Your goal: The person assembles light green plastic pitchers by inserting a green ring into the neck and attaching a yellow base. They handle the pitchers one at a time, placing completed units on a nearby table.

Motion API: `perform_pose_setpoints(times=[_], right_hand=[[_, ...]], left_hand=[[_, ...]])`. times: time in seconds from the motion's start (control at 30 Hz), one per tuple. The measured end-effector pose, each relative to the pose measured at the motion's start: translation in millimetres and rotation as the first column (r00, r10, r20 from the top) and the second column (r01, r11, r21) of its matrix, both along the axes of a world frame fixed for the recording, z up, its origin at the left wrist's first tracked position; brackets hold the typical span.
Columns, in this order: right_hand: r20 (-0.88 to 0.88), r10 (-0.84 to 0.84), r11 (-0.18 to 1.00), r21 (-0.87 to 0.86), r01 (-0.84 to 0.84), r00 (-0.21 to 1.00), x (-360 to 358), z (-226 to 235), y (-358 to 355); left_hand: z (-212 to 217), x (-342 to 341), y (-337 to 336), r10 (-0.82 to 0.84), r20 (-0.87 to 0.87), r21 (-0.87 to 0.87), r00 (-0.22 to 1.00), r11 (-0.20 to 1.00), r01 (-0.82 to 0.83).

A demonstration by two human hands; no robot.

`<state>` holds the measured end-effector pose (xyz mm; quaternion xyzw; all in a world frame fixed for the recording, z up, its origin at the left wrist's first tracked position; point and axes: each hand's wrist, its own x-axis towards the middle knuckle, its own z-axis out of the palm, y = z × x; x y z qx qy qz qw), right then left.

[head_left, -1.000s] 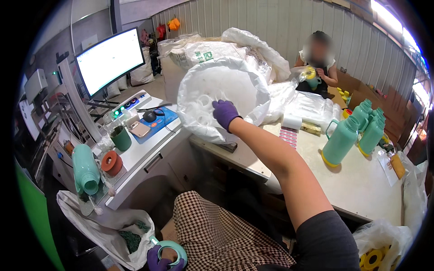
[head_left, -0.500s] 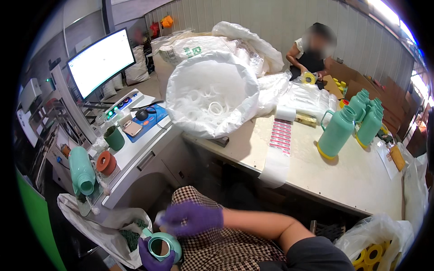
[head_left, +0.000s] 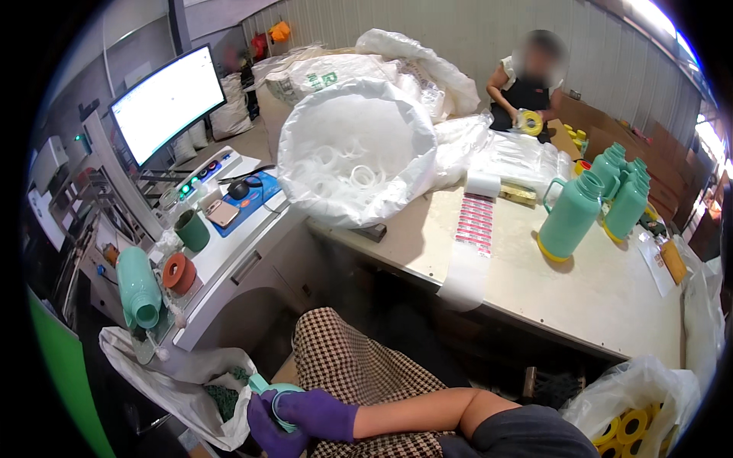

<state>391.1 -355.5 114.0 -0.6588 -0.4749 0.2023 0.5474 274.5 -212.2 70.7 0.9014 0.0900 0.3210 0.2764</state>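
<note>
A teal vacuum flask (head_left: pixel 289 390) is held low in my lap, its handle toward the white sack. My left hand (head_left: pixel 272 433), in a purple glove, wraps round its side. Over the flask's mouth lies my right hand (head_left: pixel 314 411), also gloved in purple, its fingers bent down at the rim. The mouth and whatever those fingers pinch are hidden. Beside the flask, the white sack (head_left: pixel 177 382) stands with its top gaping and dark green stringy material (head_left: pixel 222 397) inside.
Ahead, a white-lined sack (head_left: pixel 305 195) holds clear plastic rings (head_left: pixel 362 177). Several teal flasks (head_left: pixel 571 217) and a label strip (head_left: pixel 475 223) occupy the table (head_left: pixel 397 248). Another flask (head_left: pixel 137 286) lies left, near a monitor (head_left: pixel 169 103). Yellow rings (head_left: pixel 632 425) fill a bag at right. A person (head_left: pixel 527 91) sits beyond.
My right hand has come down onto the flask's mouth from above, where it was blurred with something pale at its fingertips. My left hand keeps its hold. Across the table, the person's hands have shifted slightly.
</note>
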Motion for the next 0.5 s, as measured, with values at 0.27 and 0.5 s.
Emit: perform_pose_setpoints(times=[0.27, 0.5], right_hand=[[0.286, 0.170, 0.968, -0.226, -0.106, 0.943, 8, 7, 3], [0.320, -0.031, 0.997, -0.055, 0.051, 0.947, 7, 6, 2]], left_hand=[[27, 8, -17, 0.027, 0.029, 0.308, 0.999, 0.951, -0.034], [29, 16, -30, 0.072, 0.112, 0.313, 0.991, 0.944, -0.104]])
